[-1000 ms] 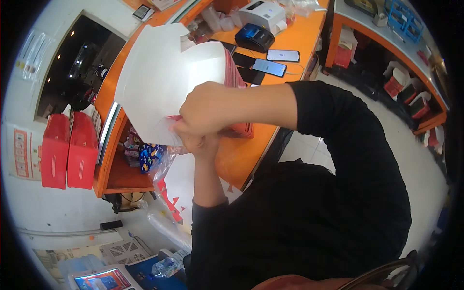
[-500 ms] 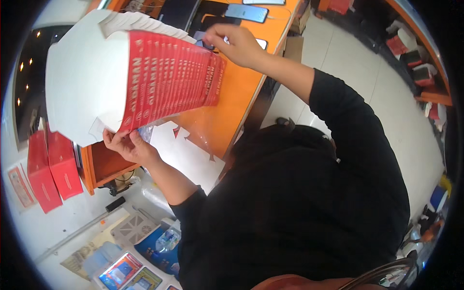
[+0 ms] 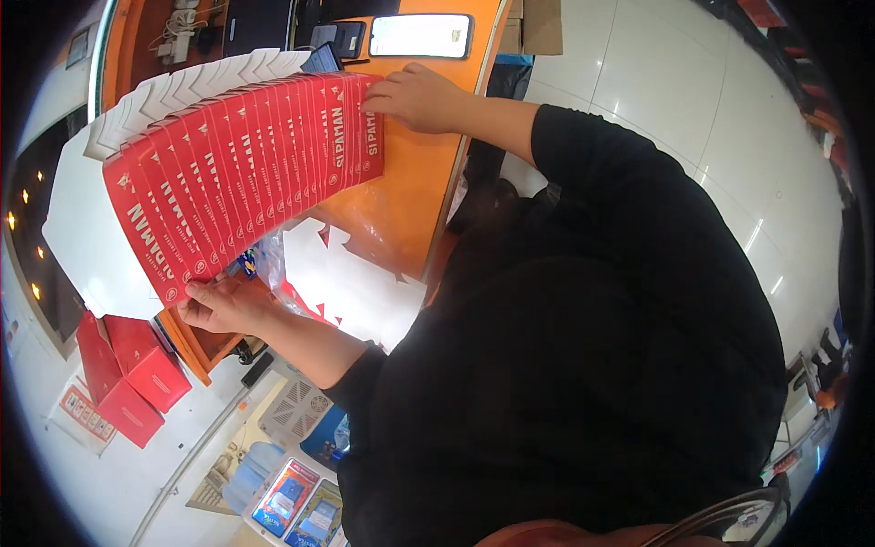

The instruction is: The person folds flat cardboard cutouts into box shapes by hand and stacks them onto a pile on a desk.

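A fanned stack of flat red-and-white printed cardboard box blanks (image 3: 246,159) spreads over the orange table (image 3: 415,196). Its white flaps stick out along the far side and at the left end. At the near left corner, my left hand (image 3: 221,305) pinches the edge of the leftmost blank between thumb and fingers. My right hand (image 3: 417,98) is at the right end, its fingers bent over the edge of the last red panels. Whether those fingers grip the blanks or only press on them is hard to see. White die-cut sheets (image 3: 351,283) lie nearer to me beside clear plastic wrap.
Behind the stack lie a phone with a lit screen (image 3: 421,36) and a dark phone (image 3: 349,39). White chargers and cables (image 3: 182,32) sit at the far left. Folded red boxes (image 3: 137,378) stand below the table's left end. A brown carton (image 3: 538,27) is past the right edge.
The blanks have fanned out wider, with more red panels showing. My right hand has come down from above onto their right end. The left hand still holds the near left corner.
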Motion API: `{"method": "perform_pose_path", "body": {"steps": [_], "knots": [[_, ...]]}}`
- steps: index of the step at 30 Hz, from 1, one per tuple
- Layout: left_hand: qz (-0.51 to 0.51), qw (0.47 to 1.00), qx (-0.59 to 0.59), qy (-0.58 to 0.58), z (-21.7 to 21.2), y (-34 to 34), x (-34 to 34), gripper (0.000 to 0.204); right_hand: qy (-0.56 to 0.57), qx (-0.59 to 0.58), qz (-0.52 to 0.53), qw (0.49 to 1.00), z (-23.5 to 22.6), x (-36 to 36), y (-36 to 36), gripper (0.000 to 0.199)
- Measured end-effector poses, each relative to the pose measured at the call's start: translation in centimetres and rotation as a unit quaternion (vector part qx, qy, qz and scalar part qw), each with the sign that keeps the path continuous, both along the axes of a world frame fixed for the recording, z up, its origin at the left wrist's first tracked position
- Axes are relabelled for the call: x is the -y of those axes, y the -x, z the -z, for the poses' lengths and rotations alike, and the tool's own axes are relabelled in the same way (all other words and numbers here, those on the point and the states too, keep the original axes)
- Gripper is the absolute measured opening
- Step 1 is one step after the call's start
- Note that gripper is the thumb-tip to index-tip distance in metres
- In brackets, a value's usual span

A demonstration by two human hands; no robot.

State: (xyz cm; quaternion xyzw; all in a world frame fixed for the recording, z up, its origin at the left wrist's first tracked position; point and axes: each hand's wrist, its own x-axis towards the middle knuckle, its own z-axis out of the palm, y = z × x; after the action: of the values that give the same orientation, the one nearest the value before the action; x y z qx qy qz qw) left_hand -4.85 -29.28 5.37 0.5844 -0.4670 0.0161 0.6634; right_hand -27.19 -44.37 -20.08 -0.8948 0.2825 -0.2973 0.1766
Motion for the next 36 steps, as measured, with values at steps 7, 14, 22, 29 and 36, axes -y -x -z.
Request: {"method": "perform_pose_path", "body": {"steps": [7, 14, 22, 29, 36], "knots": [[-0.001, 1.000, 0.011, -0.012, 1.0, -2.2, 0.0, 0.030, 0.044, -0.041, -0.004, 0.998, 0.5, 1.3, 0.5, 0.040], [0.000, 1.000, -0.001, -0.029, 1.1, -3.5, 0.1, 0.034, 0.071, -0.115, -0.005, 0.991, 1.2, 2.2, 0.9, 0.054], [-0.014, 0.999, 0.003, -0.030, 1.0, -3.5, -0.2, 0.033, 0.035, -0.138, -0.061, 0.988, -3.5, 3.1, 1.7, 0.027], [-0.011, 0.999, 0.013, -0.030, 1.1, -2.8, 0.0, 0.031, 0.137, -0.186, -0.129, 0.964, -5.1, 3.2, 2.3, 0.028], [0.016, 0.999, 0.020, -0.022, 1.2, -2.1, 0.0, 0.030, 0.092, -0.108, -0.168, 0.976, -4.1, 3.7, 1.9, 0.031]]}}
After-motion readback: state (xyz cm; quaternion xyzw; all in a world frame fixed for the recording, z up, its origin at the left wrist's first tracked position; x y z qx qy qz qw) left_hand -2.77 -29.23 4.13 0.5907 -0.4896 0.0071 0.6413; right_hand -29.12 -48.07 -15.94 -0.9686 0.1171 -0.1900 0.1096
